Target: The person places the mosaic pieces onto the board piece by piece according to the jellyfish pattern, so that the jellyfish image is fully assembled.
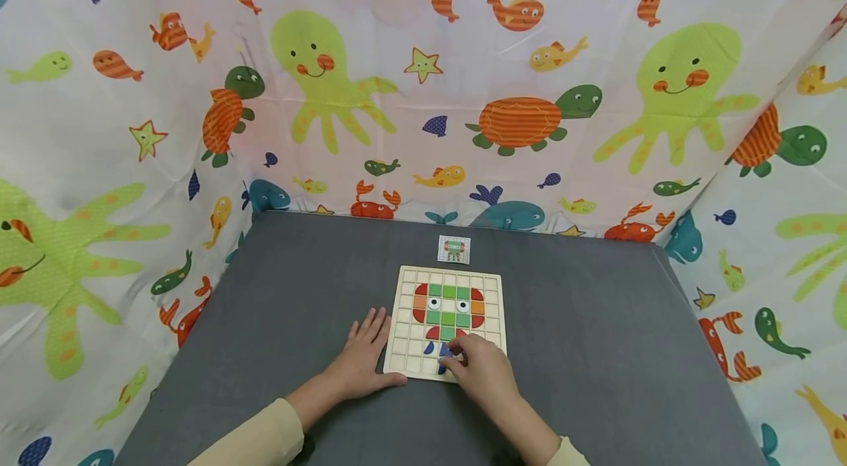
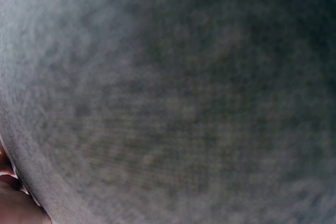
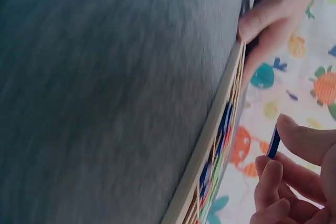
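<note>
A wooden grid board (image 1: 405, 348) lies on the grey table, bearing red, orange, green and blue pieces and two round eye pieces. My right hand (image 1: 486, 370) is over its lower right part and pinches a thin dark blue piece (image 3: 273, 141) between thumb and fingers. Just by those fingers, a rounded blue piece (image 1: 429, 348) sits in the board's lower rows. My left hand (image 1: 360, 356) rests flat at the left edge, its thumb by the near left corner. The left wrist view is mostly blurred grey cloth.
Beyond the board's far edge lies a small picture card (image 1: 454, 249) with a similar coloured figure. The grey table (image 1: 595, 334) reaches back to a white curtain (image 1: 410, 18) printed with sea animals, which also hangs at both sides.
</note>
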A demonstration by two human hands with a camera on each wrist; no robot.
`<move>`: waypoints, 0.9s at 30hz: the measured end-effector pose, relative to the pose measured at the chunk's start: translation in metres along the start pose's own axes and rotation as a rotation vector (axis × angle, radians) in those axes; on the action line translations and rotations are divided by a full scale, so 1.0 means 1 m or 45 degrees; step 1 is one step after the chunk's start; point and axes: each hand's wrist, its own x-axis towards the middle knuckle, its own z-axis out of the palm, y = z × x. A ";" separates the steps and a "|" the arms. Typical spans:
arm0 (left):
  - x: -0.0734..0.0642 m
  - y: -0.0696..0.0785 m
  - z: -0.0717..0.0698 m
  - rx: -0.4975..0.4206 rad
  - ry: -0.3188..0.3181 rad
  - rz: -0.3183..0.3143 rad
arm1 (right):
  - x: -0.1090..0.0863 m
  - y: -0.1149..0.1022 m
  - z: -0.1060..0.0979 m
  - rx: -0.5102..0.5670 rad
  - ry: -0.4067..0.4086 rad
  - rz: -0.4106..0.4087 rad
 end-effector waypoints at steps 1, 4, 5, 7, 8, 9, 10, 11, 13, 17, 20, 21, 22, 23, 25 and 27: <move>0.000 0.000 0.000 -0.001 0.006 0.005 | 0.001 -0.002 0.003 -0.007 -0.003 -0.007; 0.000 0.000 0.000 0.009 0.010 0.011 | 0.003 -0.009 0.011 -0.027 -0.005 -0.026; 0.000 0.000 0.000 0.006 0.013 0.015 | 0.003 -0.011 0.013 -0.032 -0.005 -0.032; 0.000 0.000 0.000 0.008 0.018 0.020 | 0.003 -0.015 0.017 -0.040 -0.006 -0.040; 0.000 0.000 0.000 0.011 0.015 0.017 | 0.004 -0.017 0.019 -0.044 -0.008 -0.041; -0.001 0.000 0.000 0.011 0.015 0.017 | 0.004 -0.018 0.020 -0.046 -0.009 -0.040; -0.001 0.000 0.000 0.011 0.014 0.016 | 0.005 -0.020 0.022 -0.050 -0.011 -0.039; -0.001 0.000 0.000 0.010 0.014 0.015 | 0.005 -0.021 0.023 -0.062 -0.014 -0.037; -0.001 0.001 0.000 0.006 0.017 0.015 | 0.006 -0.022 0.027 -0.079 -0.023 -0.026; 0.000 0.002 -0.002 0.004 0.020 0.016 | 0.008 -0.024 0.032 -0.102 -0.054 -0.004; 0.000 0.001 -0.002 0.012 0.018 0.016 | 0.009 -0.025 0.034 -0.106 -0.079 0.001; 0.000 0.001 -0.001 0.014 0.019 0.016 | 0.009 -0.025 0.034 -0.104 -0.085 0.002; 0.000 0.001 -0.001 0.012 0.020 0.015 | 0.009 -0.025 0.034 -0.102 -0.092 0.004; 0.000 0.001 -0.001 0.011 0.020 0.015 | 0.009 -0.025 0.035 -0.105 -0.100 0.006; 0.000 0.002 0.000 0.008 0.019 0.013 | 0.010 -0.025 0.035 -0.102 -0.112 0.011; 0.000 0.001 0.000 0.008 0.017 0.011 | 0.010 -0.025 0.036 -0.101 -0.120 0.017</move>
